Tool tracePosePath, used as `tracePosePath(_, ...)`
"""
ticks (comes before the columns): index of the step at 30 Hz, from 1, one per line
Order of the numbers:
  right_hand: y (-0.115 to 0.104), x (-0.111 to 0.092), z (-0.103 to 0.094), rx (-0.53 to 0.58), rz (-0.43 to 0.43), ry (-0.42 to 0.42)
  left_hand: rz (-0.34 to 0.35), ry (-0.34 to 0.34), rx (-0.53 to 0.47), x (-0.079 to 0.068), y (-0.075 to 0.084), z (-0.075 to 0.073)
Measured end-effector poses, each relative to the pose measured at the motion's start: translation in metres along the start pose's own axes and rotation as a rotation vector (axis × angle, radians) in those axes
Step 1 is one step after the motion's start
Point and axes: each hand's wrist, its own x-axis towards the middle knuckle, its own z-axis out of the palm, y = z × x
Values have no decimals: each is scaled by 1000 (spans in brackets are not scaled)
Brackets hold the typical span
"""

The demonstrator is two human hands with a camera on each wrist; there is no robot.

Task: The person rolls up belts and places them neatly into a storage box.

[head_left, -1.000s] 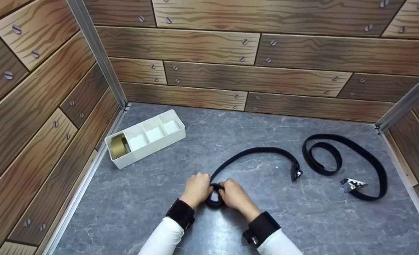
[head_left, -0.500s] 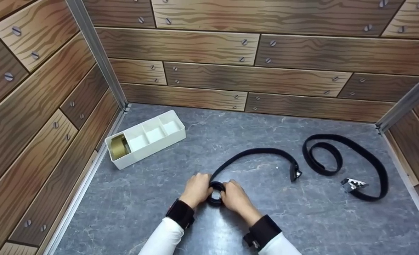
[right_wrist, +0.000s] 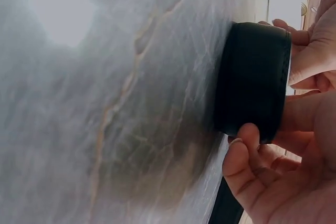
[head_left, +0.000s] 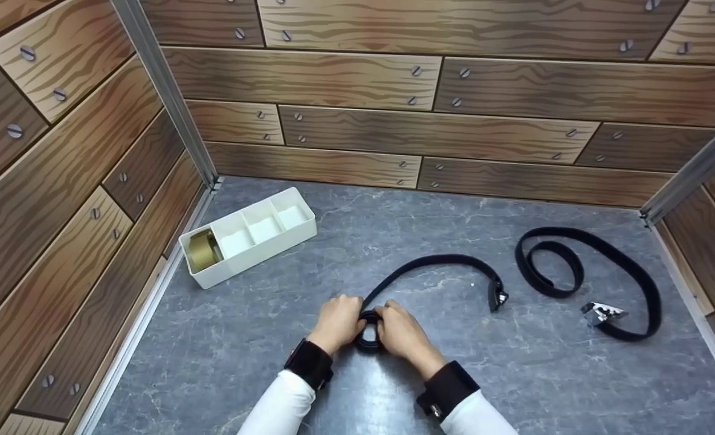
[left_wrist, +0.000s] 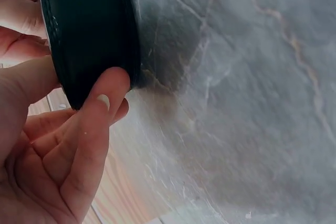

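A black belt [head_left: 430, 260] lies on its edge on the table, its near end wound into a small round coil and its buckle [head_left: 502, 297] at the far right end. My left hand [head_left: 336, 323] pinches the coil's left side. From the right, my right hand [head_left: 404, 331] pinches the same coil between thumb and fingers. Close up in the left wrist view, the stitched belt coil [left_wrist: 92, 30] stands on edge with a fingertip on its outside. The right wrist view shows the coil [right_wrist: 252, 80] with thumb inside and fingers outside.
A second black belt [head_left: 626, 266] with a silver buckle [head_left: 602, 314] lies loosely curled at the right. At the back left stands a white divided box [head_left: 266, 249] with a rolled olive belt [head_left: 202, 249] in its left compartment. Wood-patterned walls [head_left: 357, 78] surround the table.
The belt's buckle end has slid slightly left toward the coil. Both hands stay at the coil, the right one shifting a little around it.
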Motion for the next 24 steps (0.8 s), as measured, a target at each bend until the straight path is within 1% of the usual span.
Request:
tracePosePath(2,1,0,0,39,30,1,-11,0,1,0,-1,2)
tracePosePath(6,1,-2,-2,111,124,7,-44,12,-15,-1,-2,5)
tracePosePath(9,0,-3,-2,107,146,14,-54,22,-27,-1,-2,5)
tracePosePath(15,-2,-1,-2,24,72,10,-40,24,-33,-3,-1,1)
tracePosePath(20,-2,2,-2,-31,-19,8,1,67,-9,-3,-1,1)
tracePosePath(22,-2,3,-1,-28,-38,2,10,74,13,-3,-1,2)
tracePosePath(24,-2,3,0,-5,-43,-7,7,63,34,-3,-2,2)
